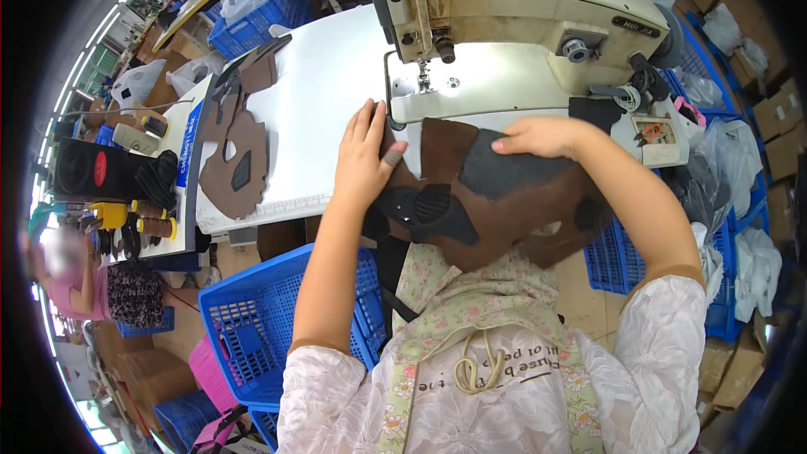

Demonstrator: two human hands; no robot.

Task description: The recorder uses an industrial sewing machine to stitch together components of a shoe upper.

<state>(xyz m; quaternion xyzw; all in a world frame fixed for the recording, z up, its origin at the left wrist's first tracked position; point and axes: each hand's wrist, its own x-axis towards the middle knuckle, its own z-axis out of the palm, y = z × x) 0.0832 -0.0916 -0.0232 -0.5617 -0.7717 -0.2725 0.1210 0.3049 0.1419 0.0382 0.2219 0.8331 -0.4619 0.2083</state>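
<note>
A large brown leather or fabric piece (513, 206) with black patches hangs over the table's front edge and onto my lap, its right part blurred. My left hand (364, 151) lies with its fingers stretched out along the piece's left side, a band around one finger. At the upper edge, my right hand (542, 136) grips the piece, thumb over a dark grey patch (496, 164). Just beyond both hands stands a cream sewing machine (504, 8); its presser foot and needle area (424, 80) sit apart from the piece.
More brown cut pieces (239, 160) lie at the table's left. Thread spools (155, 219) stand on a side surface. A blue basket (277, 319) is left of my lap; bagged goods (723, 160) fill the right side. A person in pink (80, 282) is at far left.
</note>
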